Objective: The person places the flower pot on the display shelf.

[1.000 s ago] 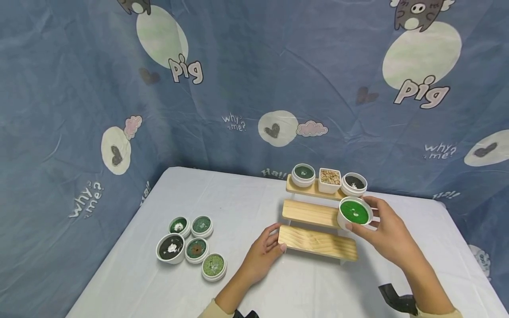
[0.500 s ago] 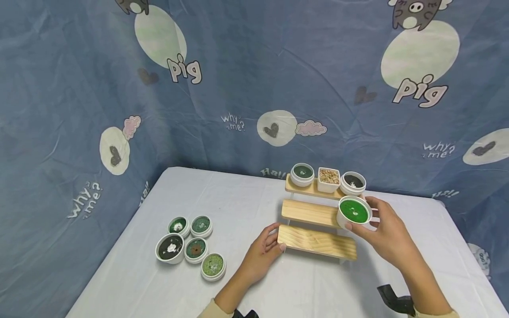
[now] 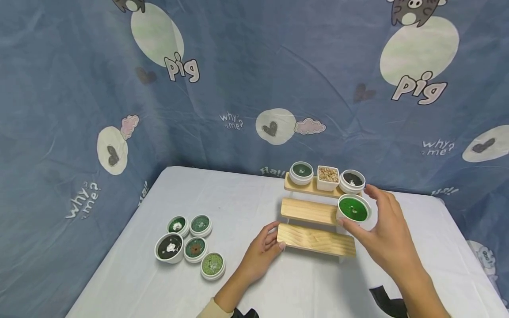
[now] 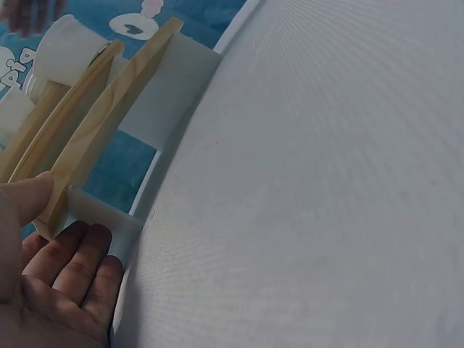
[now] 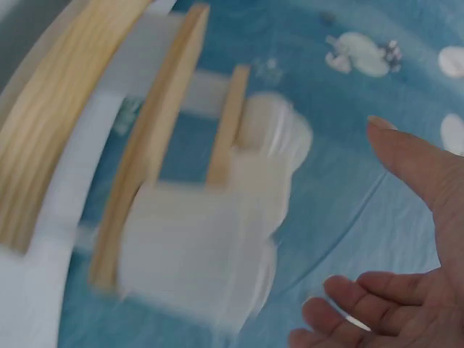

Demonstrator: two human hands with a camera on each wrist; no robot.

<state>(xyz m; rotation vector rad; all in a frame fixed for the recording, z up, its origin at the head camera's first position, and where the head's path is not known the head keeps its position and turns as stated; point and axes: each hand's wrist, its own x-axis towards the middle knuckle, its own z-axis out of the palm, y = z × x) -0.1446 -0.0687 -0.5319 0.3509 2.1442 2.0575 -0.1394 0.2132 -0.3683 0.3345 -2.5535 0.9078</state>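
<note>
A three-tier wooden display stand (image 3: 316, 240) stands on the white-covered table. My left hand (image 3: 257, 258) grips the left end of its lowest board, the thumb (image 4: 32, 196) on the wood and the fingers curled beside the pale support. On the right end of the middle board sits a round white cup (image 3: 353, 209) with a bright green top. Beside that cup my right hand (image 3: 391, 236) is spread, thumb and fingers apart; the right wrist view shows a gap between the hand and the white cup (image 5: 192, 250).
Along the top board stand a dark-green-topped cup (image 3: 301, 172), a square cup of tan crumbs (image 3: 328, 177) and a dark-topped cup (image 3: 352, 181). Several more cups cluster at the left, including a black-and-white one (image 3: 169, 248) and a speckled light-green one (image 3: 212, 266). A blue printed cloth (image 3: 222, 88) hangs behind.
My right hand has let go of the bright green cup, its fingers spreading away to the right. The cup stays on the middle board. My left hand keeps its hold on the stand.
</note>
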